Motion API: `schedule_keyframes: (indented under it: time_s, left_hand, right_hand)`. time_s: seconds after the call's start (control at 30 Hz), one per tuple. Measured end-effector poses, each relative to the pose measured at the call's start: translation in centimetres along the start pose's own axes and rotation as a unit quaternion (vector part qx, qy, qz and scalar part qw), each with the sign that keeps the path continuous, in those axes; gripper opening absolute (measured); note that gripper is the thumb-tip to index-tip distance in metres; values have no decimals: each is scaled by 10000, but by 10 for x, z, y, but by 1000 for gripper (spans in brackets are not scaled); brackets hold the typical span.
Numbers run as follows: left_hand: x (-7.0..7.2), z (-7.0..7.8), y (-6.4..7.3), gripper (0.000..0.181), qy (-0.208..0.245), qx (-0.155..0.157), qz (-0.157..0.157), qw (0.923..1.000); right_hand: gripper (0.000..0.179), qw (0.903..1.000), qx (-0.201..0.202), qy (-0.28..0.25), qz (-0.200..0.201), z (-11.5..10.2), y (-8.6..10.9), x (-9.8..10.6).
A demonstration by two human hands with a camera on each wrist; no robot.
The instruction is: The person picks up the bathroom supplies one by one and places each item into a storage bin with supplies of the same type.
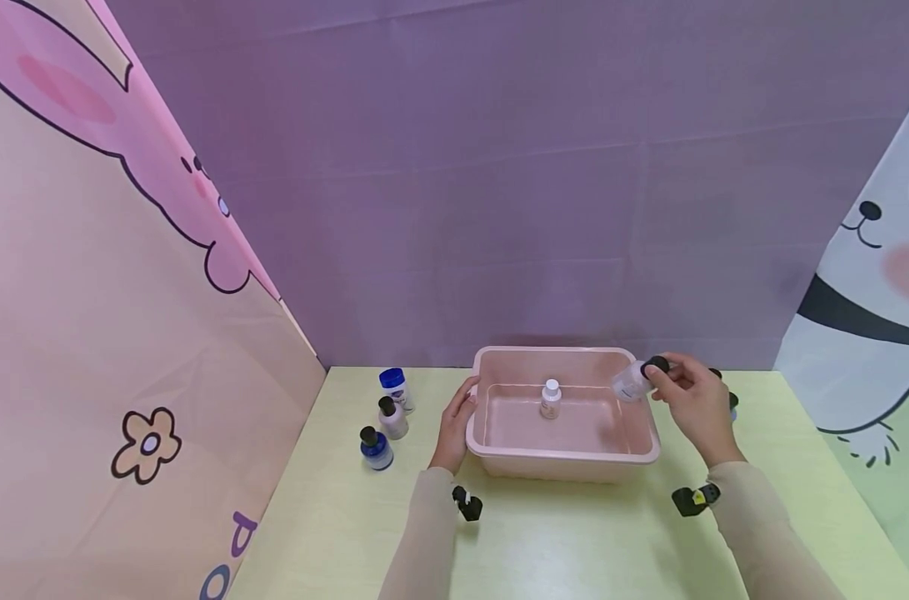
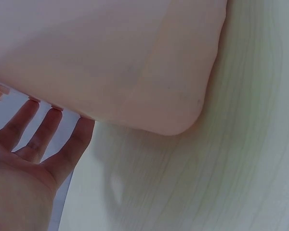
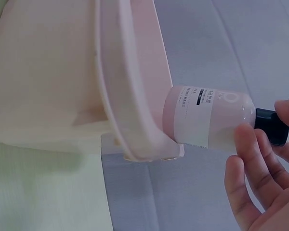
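Note:
My right hand (image 1: 697, 408) pinches the black cap of a clear bottle (image 1: 631, 382) with a white label. The bottle is tilted, its base pointing toward the right end of a pink plastic bin (image 1: 566, 457). In the right wrist view, the bottle (image 3: 207, 118) overlaps the bin's rim (image 3: 127, 91). My left hand (image 1: 454, 429) touches the bin's left rim, its fingers (image 2: 74, 149) extended in the left wrist view. Inside the bin stands a small white bottle (image 1: 550, 400) with a white cap.
Left of the bin, a blue-capped white container (image 1: 397, 388), a black-capped pale bottle (image 1: 392, 419) and a black-capped blue bottle (image 1: 377, 450) stand on the table (image 1: 559, 542). Partly hidden behind my right hand are dark-capped bottles (image 1: 733, 402). A purple cloth (image 1: 499, 208) hangs behind the table.

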State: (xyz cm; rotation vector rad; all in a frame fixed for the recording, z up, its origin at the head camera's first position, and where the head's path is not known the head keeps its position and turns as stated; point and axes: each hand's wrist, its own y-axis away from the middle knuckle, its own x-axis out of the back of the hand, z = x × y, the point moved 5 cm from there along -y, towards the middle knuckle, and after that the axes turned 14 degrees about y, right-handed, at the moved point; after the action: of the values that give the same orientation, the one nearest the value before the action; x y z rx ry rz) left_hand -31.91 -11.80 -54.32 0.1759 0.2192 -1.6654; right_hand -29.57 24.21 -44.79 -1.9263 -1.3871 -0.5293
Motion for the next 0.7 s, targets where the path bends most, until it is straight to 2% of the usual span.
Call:
schedule_keyframes:
  time_s: [0.27, 0.5, 0.7]
  left_hand:
    - [0, -2, 0, 44, -29, 15, 6, 10000]
    - [0, 0, -1, 44, -67, -113, -14, 9999]
    - [0, -1, 0, 44, -99, -56, -24, 9999]
  right_hand:
    - [49, 9991, 37, 376, -171, -5, -5, -4]
    - [50, 9982, 147, 484, -326, -7, -11, -10]
    - [49, 9973, 269, 491, -476, -11, -16, -14]
